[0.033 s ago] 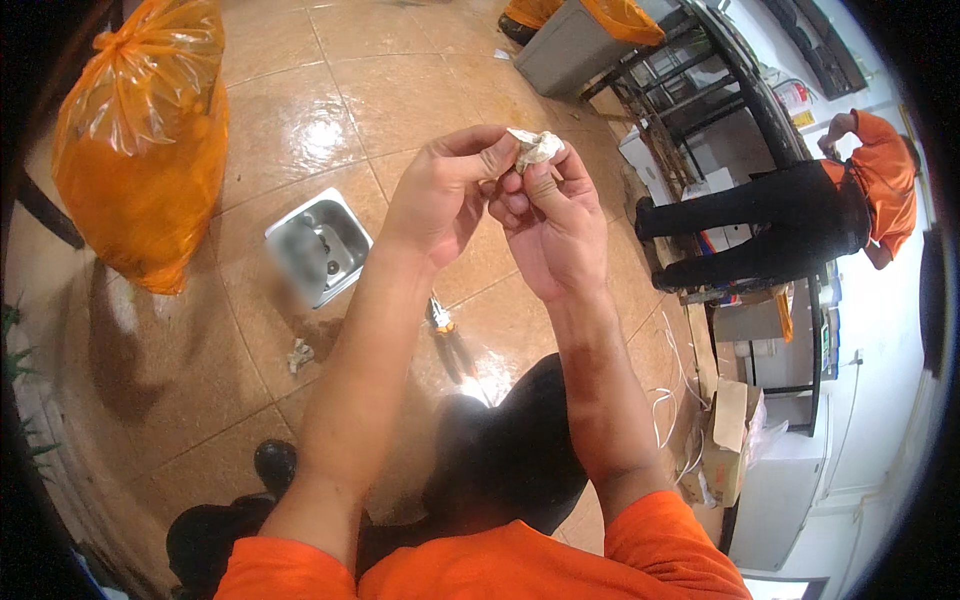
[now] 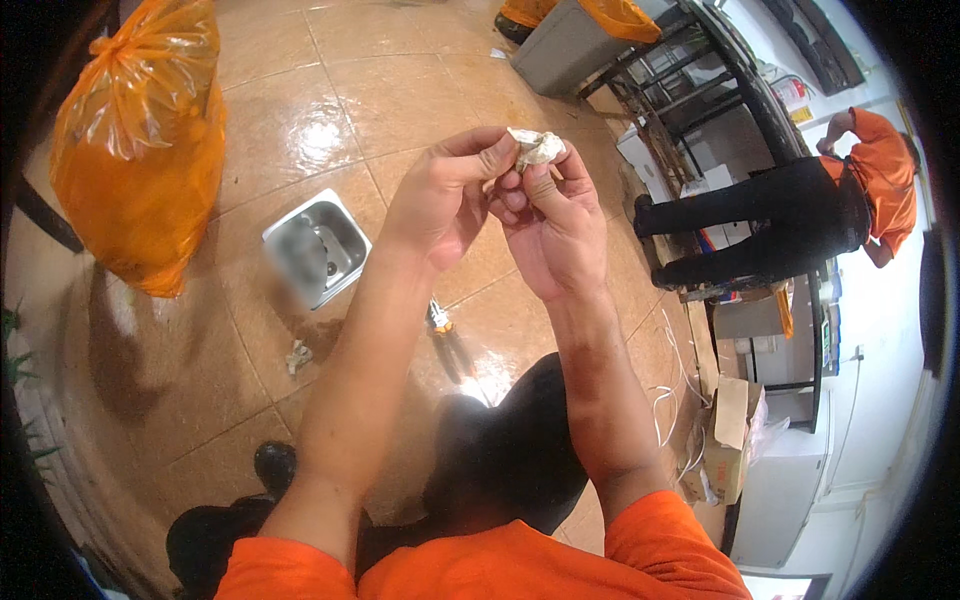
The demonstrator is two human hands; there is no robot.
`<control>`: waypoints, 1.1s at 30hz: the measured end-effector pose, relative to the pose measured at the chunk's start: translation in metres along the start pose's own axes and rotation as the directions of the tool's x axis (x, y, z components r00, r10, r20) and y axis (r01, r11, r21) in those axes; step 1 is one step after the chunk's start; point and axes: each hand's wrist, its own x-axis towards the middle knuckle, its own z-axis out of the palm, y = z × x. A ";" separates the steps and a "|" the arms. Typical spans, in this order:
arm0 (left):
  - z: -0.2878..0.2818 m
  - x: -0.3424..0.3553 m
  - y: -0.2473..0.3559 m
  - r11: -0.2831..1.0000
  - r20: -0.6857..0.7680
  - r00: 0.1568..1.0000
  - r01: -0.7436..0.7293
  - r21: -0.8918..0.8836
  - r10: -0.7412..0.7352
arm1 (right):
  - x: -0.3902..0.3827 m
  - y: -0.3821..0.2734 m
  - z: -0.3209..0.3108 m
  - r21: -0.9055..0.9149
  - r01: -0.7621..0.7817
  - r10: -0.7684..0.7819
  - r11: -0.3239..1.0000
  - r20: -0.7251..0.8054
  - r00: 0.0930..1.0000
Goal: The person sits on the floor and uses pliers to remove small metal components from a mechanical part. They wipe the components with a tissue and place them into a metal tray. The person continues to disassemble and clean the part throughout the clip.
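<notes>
Both my left hand (image 2: pixel 450 190) and my right hand (image 2: pixel 550 215) are raised at upper centre, closed around a small, crumpled, off-white piece (image 2: pixel 540 148), pinched between thumbs and fingers. Below them on the tiled floor (image 2: pixel 250 370) lie a square stainless steel container (image 2: pixel 350 240), partly blurred, and pliers-like tool (image 2: pixel 447 332) with orange-and-dark handles, partly behind my left forearm. A small pale scrap (image 2: pixel 298 355) lies below the container.
A full orange plastic bag (image 2: pixel 135 200) stands at left. A grey bin (image 2: pixel 560 55) is at top. At right, a co-worker in orange (image 2: pixel 790 200) bends by dark metal racks (image 2: pixel 740 75), near a cardboard box (image 2: pixel 728 440) and loose white cord (image 2: pixel 665 400).
</notes>
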 end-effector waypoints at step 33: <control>0.009 0.018 -0.068 0.675 -0.064 0.823 -0.415 0.611 0.564 | -0.002 -0.022 -0.031 -0.623 0.153 -0.288 0.767 -0.122 0.950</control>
